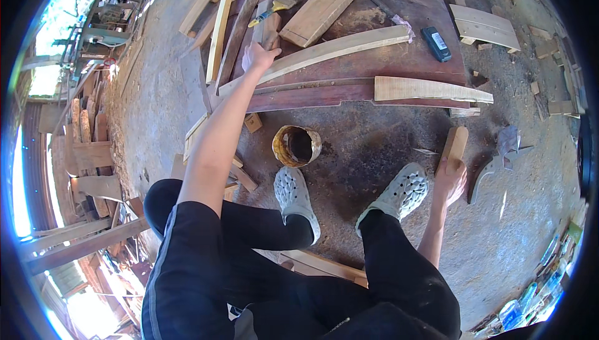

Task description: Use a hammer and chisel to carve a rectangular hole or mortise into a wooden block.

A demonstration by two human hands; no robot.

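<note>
Reaching far forward over the dark red board (pixel 430 28), my left hand (pixel 259 57) is closed on the near end of a short brown-grey wooden block (pixel 268 31). A paintbrush (pixel 274 8) with a yellow handle lies across or just beyond that block. Right of it are a thick wooden plank (pixel 321 12) and a long pale wooden strip (pixel 337 51). Low on the right, beside my shoe, my right hand (pixel 450 181) grips a wooden block (pixel 457 142) with a rounded end, its fingers wrapped round the lower part.
An open, stained can (pixel 296 145) stands between my shoes and the board. A tapered wooden piece (pixel 430 89) and a dark box-shaped object (pixel 435 43) rest on the board. On the right floor lie a curved tool (pixel 490 174) and a plank on small blocks (pixel 485 26).
</note>
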